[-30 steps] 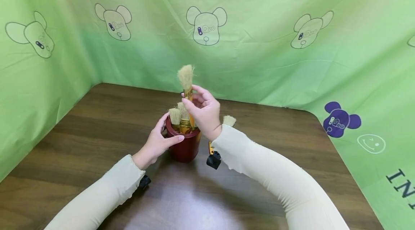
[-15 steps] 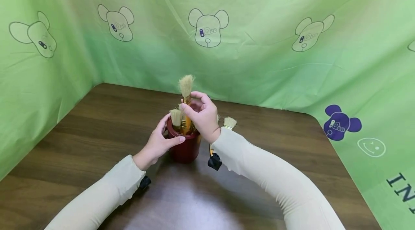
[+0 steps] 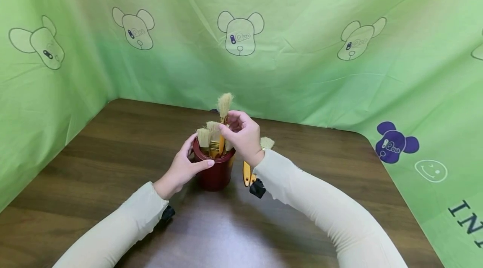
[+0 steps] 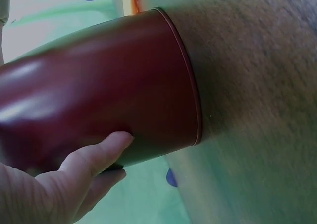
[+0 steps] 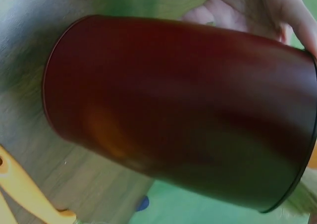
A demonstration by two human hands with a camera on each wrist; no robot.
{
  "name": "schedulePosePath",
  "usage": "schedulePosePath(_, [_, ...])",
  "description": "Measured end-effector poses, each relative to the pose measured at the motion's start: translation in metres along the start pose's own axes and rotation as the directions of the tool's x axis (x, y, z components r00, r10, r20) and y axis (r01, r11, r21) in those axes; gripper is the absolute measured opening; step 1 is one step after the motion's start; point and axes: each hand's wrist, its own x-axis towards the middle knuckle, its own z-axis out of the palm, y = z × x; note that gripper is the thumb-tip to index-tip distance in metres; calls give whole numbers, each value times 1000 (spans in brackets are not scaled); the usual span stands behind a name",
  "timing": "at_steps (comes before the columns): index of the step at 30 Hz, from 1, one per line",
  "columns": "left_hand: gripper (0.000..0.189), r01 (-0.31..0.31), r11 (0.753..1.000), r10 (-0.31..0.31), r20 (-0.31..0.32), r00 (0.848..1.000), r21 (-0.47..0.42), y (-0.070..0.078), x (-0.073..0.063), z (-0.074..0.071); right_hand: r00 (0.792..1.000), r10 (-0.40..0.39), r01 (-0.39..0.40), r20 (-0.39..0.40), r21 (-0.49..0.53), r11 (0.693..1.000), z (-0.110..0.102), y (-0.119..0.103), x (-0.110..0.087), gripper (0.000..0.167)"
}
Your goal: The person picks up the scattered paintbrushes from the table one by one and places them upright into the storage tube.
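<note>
A dark red cup (image 3: pixel 214 175) stands upright on the table. My left hand (image 3: pixel 183 167) grips its rim from the left, the thumb lying across the near side. My right hand (image 3: pixel 243 136) pinches a paintbrush (image 3: pixel 224 104) near its bristle end, bristles up. This brush's orange handle reaches down into the cup; its lower end is hidden. Several other paintbrushes (image 3: pixel 203 137) stand bristles up in the cup. In the left wrist view, fingers (image 4: pixel 94 159) of my left hand lie along the cup wall (image 4: pixel 124 80). The cup (image 5: pixel 173 110) fills most of the right wrist view.
To the right of the cup, loose paintbrushes (image 3: pixel 246 173) with orange handles lie on the wooden table (image 3: pixel 320 184), partly hidden by my right wrist. A green printed cloth (image 3: pixel 294 75) hangs around the back and sides of the table.
My right hand has lowered the paintbrush into the cup and then shifted slightly to the right with it. My left hand has kept its hold on the cup.
</note>
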Motion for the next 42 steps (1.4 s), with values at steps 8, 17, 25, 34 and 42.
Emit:
schedulePosePath(8, [89,2,1000,-2,-7,1000,-4,1,1,0,996,40,-39,82,-15,999,-13,0,0,37])
schedulePosePath(17, [90,4,1000,-4,-10,1000,-9,1,0,2,972,37,-35,230,-13,999,-24,10,-3,49])
schedulePosePath(25, [91,13,1000,-13,-13,1000,2,1,0,1,973,1,-30,229,123,992,-34,16,-3,57])
schedulePosePath(34, [90,23,1000,-23,-13,1000,15,1,0,3,963,267,-265,22,-58,962,-64,57,2,66])
schedulePosePath(42, [90,21,999,-20,-13,1000,32,1,-1,2,818,574,-528,-39,-445,723,-85,97,0,76])
